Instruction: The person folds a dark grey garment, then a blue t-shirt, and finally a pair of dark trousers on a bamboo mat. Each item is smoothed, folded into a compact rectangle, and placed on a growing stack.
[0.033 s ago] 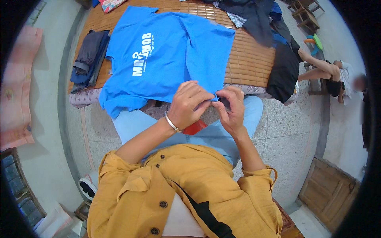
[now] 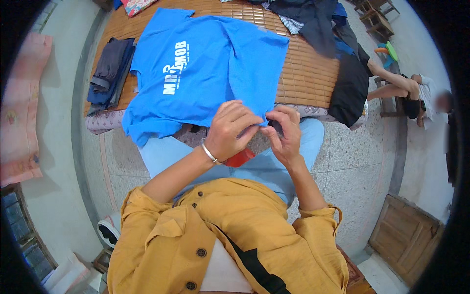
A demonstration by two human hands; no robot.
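A blue T-shirt with white lettering lies spread over a slatted bamboo mat, its near edge hanging over the front. My left hand pinches that near edge at the shirt's right corner between thumb and fingers. Close beside it, my right hand grips the same corner, thumb and fingertips pressed together. Both hands are above my knees, fingertips almost meeting. A light metal bangle circles my left wrist. The fold of cloth between my fingertips is mostly hidden.
Folded dark trousers are stacked left of the shirt. A dark heap of clothes lies at the far right, with a black garment draped over the mat's edge. Another person sits at the right. Something red shows below my hands.
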